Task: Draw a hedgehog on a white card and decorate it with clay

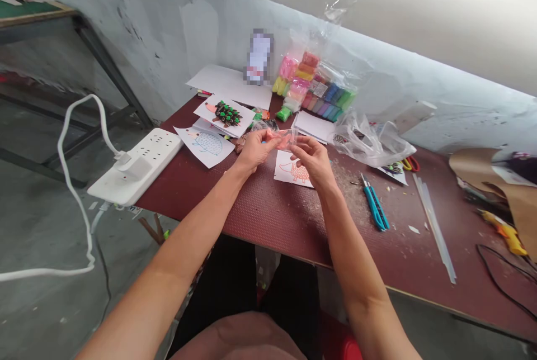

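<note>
Between my two hands is a small clear plastic packet of orange-pink clay [282,139], held above the table. My left hand [257,148] pinches its left side with thumb and fingers. At the packet's right end, the fingers of my right hand [312,160] are closed on the plastic. Below lies a white card with an orange hedgehog drawing [293,169], partly covered by my right hand. To the left are a card with a blue hedgehog drawing [205,145] and a card bearing a hedgehog with dark and green spines [226,114].
Packs of coloured clay [327,94] stand by the wall beside a blurred upright phone [259,57]. Rightward lie a clear plastic bag [364,139], a teal utility knife [375,203], glue sticks [434,228] and a yellow glue gun [505,232]. A white power strip [138,167] sits at the table's left edge.
</note>
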`<state>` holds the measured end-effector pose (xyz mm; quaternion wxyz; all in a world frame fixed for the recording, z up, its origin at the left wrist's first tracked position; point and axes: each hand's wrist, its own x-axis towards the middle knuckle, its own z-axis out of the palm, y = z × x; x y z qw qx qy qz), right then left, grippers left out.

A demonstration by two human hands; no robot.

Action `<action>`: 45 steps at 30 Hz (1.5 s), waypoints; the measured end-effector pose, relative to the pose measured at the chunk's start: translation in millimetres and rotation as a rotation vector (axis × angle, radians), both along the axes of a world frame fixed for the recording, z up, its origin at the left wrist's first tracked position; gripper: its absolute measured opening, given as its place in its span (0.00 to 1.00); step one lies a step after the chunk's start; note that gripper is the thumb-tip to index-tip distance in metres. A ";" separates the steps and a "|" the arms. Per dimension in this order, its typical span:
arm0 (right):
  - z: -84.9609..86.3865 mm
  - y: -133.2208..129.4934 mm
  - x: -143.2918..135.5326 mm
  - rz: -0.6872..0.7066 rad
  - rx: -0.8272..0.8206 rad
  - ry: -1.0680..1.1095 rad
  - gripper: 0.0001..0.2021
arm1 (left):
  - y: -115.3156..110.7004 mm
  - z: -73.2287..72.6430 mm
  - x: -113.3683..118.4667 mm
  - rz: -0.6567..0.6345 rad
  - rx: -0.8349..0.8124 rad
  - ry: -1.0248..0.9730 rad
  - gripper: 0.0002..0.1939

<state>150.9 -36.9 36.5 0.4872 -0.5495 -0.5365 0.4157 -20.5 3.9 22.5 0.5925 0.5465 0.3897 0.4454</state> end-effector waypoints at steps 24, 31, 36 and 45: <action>-5.1 -11.6 -0.2 -0.008 0.060 -0.010 0.18 | -13.0 8.4 4.7 0.023 0.445 0.246 0.12; -15.2 -9.8 0.3 -0.206 0.127 -0.109 0.12 | -17.9 7.6 8.5 -0.039 0.453 0.239 0.09; -17.6 -10.9 2.5 -0.185 0.122 -0.015 0.12 | -9.8 4.0 5.8 0.226 0.334 0.213 0.12; -9.2 -11.1 7.9 -0.034 0.120 0.007 0.14 | -9.2 5.8 2.9 -0.030 0.057 0.015 0.18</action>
